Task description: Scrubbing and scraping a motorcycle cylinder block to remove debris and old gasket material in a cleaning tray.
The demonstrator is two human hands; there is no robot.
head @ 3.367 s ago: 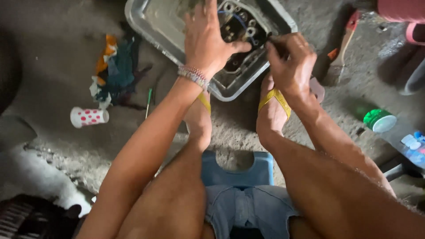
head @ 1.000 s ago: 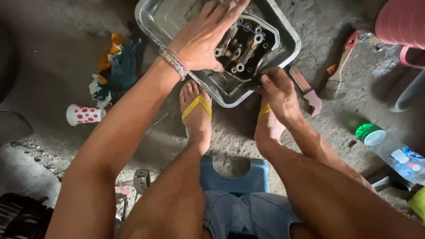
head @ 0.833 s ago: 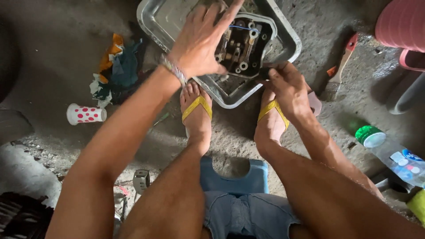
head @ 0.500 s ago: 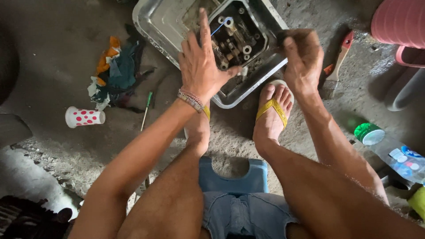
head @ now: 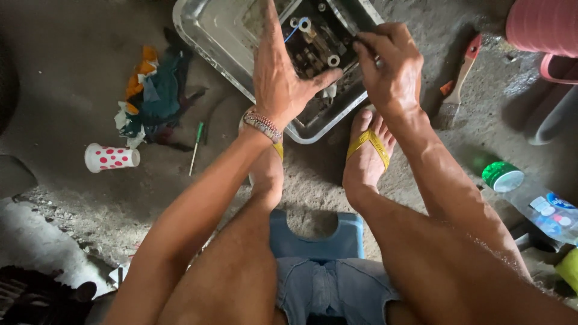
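Observation:
A dark metal engine part (head: pixel 316 42) with round ports sits in a shallow metal tray (head: pixel 223 42) on the concrete floor. My left hand (head: pixel 280 78) lies on the part's left side, fingers stretched up, thumb against its lower edge. My right hand (head: pixel 391 66) is at the part's right edge, its fingertips pinched on something small and dark that I cannot make out. Both feet in yellow sandals rest just below the tray.
A pile of coloured rags (head: pixel 153 96), a green-handled screwdriver (head: pixel 195 147) and a white cup with red dots (head: pixel 111 157) lie left. A paintbrush (head: pixel 460 75), pink plastic stool (head: pixel 542 30) and clear bottle with green cap (head: pixel 530 195) are right. A blue stool (head: pixel 316 238) is under me.
My left hand shifted from reaching across the part to resting on its left side. My right hand rose from beside my foot up to the part's right edge. The part looks tilted up.

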